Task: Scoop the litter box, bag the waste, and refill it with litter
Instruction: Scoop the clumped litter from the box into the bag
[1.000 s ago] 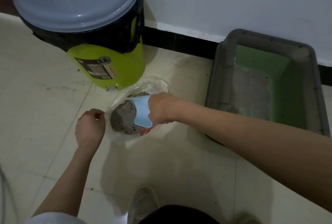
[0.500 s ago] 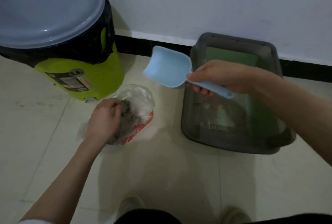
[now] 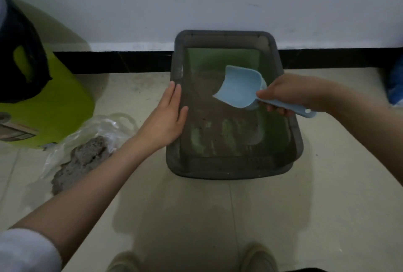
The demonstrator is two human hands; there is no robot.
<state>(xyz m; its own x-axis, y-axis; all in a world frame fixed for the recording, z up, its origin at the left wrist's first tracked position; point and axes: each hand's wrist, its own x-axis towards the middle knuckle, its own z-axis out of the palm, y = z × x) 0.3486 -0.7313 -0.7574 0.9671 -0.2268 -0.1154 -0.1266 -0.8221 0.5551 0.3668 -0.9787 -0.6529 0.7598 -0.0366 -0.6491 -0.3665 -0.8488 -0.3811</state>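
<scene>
Fingers of left hand [image 3: 166,119] lie flat on litter box [image 3: 281,62]; right hand [image 3: 287,95] grips scoop [image 3: 239,88].

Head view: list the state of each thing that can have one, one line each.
litter box: uncovered, thin patchy litter, green base showing
scoop: empty, held over the box
plastic bag: open on the floor, holds grey clumped litter
left hand: flat, fingers straight, on the box's left rim
right hand: grips the scoop handle

Tiled floor [image 3: 196,217], litter box [image 3: 231,171], waste bag [image 3: 87,140], green bin [image 3: 54,108], perhaps shoes [image 3: 259,258]
</scene>
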